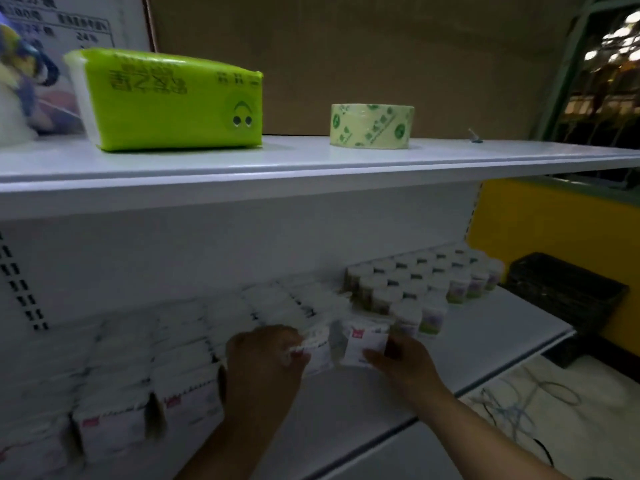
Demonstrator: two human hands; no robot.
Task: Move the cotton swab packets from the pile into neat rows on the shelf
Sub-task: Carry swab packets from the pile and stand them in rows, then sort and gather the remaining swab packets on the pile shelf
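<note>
The white lower shelf [485, 341] carries most of the work. Rows of packets [180, 344] already stand front to back across its left and middle, blurred but orderly, so much of the job looks done. To the right stand round tubs [426, 282], packed close. The front of the shelf near the hands lies bare, and the pile itself is out of view, so what remains cannot be counted. The left hand [263, 355] grips a white packet [317, 346] at the end of the rows. The right hand [405, 362] pinches a red-marked packet [363, 344] just beside it.
</note>
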